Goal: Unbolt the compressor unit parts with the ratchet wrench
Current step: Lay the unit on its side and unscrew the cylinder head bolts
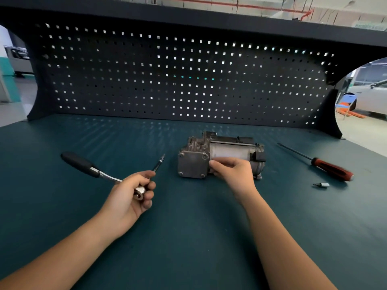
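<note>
The compressor is lying on its side on the bench, directly under the right hand, which is curling its fingers over the near side of the silver barrel and gripping it. Just left of that grip the square end plate is facing the camera. Four bolts are showing at its corners, all looking seated, though from this angle I cannot be sure whether any is already slackened. So the unbolting is looking barely begun: no removed bolt is lying anywhere in view, and the plate is sitting flush on the body.

Well to the left of that grip, the left hand is wrapping its fingers tightly round the chrome head of the ratchet. The black handle is sticking up and away to the left of this grip. A long thin bit is pointing out beyond the fingertips toward the compressor, its tip stopping short of the plate and touching nothing.

By my reading nearly everything is remaining: seating the bit on each corner bolt while the right hand is steadying the body, then working through any other fasteners.

Well to the right of the right hand's grip a screwdriver is lying on the bench, with a small loose socket just nearer than it
</note>
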`<state>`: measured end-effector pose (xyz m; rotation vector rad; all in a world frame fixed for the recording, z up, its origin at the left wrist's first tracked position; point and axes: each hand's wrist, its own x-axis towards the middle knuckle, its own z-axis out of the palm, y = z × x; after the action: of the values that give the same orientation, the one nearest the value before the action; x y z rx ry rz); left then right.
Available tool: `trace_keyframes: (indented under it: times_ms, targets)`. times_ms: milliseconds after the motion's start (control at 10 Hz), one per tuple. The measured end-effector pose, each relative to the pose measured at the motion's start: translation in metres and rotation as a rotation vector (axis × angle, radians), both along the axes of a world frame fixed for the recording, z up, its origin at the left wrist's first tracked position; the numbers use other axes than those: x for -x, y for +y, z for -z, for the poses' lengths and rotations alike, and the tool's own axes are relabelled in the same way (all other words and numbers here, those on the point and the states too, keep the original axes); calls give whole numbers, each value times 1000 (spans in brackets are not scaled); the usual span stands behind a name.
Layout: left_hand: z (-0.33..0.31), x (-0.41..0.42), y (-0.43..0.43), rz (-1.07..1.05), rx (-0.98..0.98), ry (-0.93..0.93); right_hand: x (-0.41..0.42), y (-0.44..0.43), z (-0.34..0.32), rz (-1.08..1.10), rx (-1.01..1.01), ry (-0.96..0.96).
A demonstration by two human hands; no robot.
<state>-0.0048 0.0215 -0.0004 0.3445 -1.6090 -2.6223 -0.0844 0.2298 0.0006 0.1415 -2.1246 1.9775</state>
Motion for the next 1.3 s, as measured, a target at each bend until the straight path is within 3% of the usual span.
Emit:
trace_keyframes:
  times_ms: [700, 900, 1100, 1300]
  targets:
    - [2, 0, 0, 57, -47, -53, 10, -25, 11, 208, -138, 132]
    - [3, -1, 1, 77, 20, -65, 7, -25, 14, 301, -247, 165]
    - [5, -2, 2, 84, 111, -37, 3, -28, 18, 324, -443, 344]
    - [7, -2, 1, 68, 126, -15, -2, -20, 16, 280, -343, 253]
